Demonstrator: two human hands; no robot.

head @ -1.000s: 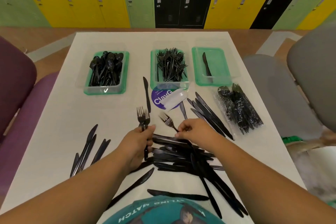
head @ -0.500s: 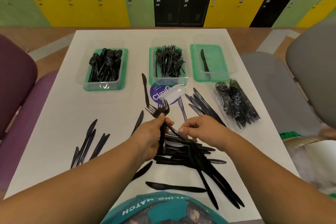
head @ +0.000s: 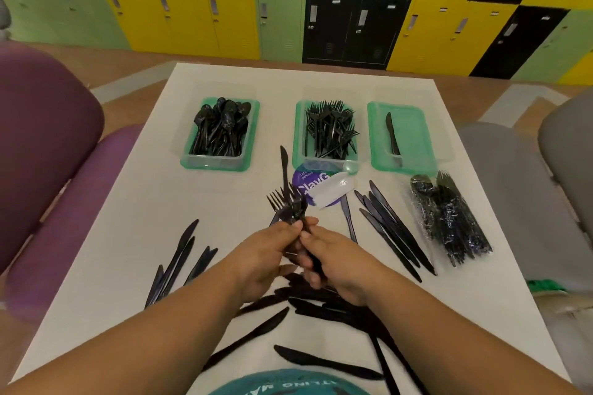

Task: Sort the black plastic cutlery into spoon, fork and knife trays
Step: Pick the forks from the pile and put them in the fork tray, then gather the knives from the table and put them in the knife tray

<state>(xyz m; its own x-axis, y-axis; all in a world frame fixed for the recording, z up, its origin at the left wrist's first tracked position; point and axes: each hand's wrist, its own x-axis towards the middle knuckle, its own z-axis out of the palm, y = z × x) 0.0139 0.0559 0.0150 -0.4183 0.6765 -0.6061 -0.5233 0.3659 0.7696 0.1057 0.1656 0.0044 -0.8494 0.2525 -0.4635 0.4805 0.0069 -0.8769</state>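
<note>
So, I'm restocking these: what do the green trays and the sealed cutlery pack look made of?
The trays look like translucent green plastic, glossy: the white table shows through their rims. The cutlery pack looks wrapped in thin clear film, crinkled and catching highlights, probably plastic; the black pieces inside look like matte-to-satin plastic.

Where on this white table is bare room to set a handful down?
Bare white table lies left of centre, between the green spoon tray and the loose black knives near the left edge. It is crowded by the black cutlery pile under both hands and the wrapped cutlery pack at right.
</note>
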